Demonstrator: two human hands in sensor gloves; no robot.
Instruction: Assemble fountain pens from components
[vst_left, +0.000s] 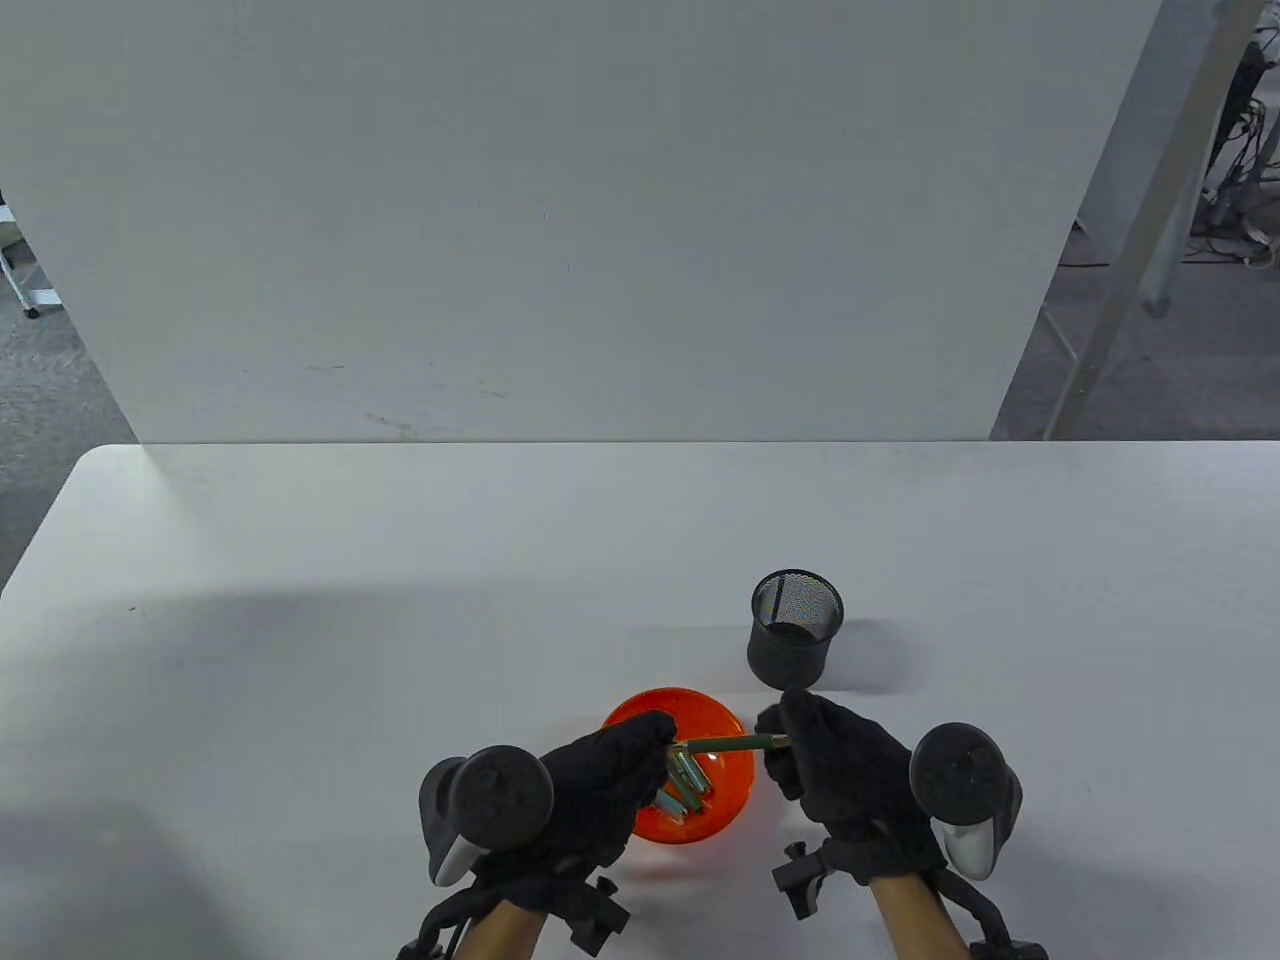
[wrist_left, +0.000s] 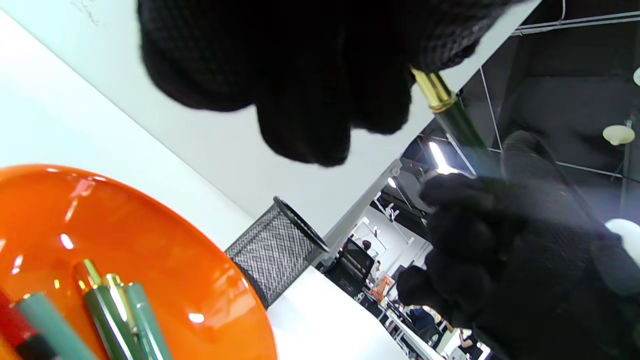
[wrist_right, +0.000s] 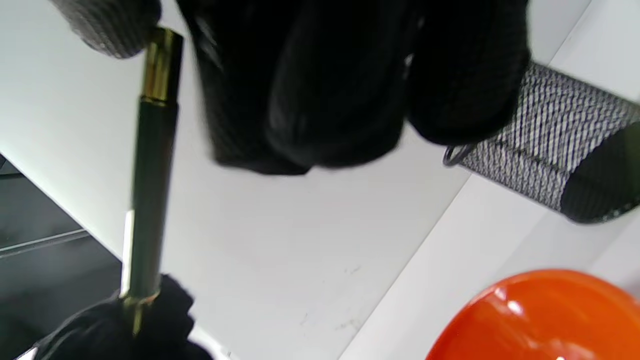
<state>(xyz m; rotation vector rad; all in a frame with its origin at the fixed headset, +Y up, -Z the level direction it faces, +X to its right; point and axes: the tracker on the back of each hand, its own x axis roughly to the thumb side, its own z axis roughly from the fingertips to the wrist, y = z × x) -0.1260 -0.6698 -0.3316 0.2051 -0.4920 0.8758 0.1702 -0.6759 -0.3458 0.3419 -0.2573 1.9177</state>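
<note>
A dark green pen with gold bands (vst_left: 733, 743) (wrist_left: 457, 122) (wrist_right: 150, 165) is held level above the orange bowl (vst_left: 640, 715). My left hand (vst_left: 610, 765) pinches its left end. My right hand (vst_left: 815, 745) grips its right end. Both hands wear black gloves, and their fingers curl round the pen. In the bowl lie several loose pen parts (vst_left: 685, 785) (wrist_left: 107, 315), green with gold ends. The left wrist view also shows a red and black part at the bowl's bottom left. The bowl's rim (wrist_right: 540, 300) shows at the bottom right of the right wrist view.
A black mesh pen cup (vst_left: 795, 640) (wrist_left: 272, 247) (wrist_right: 545, 155) stands just behind the right hand, right of the bowl. A white board rises along the table's (vst_left: 300, 650) far edge. A room with table legs and cables lies beyond at the right.
</note>
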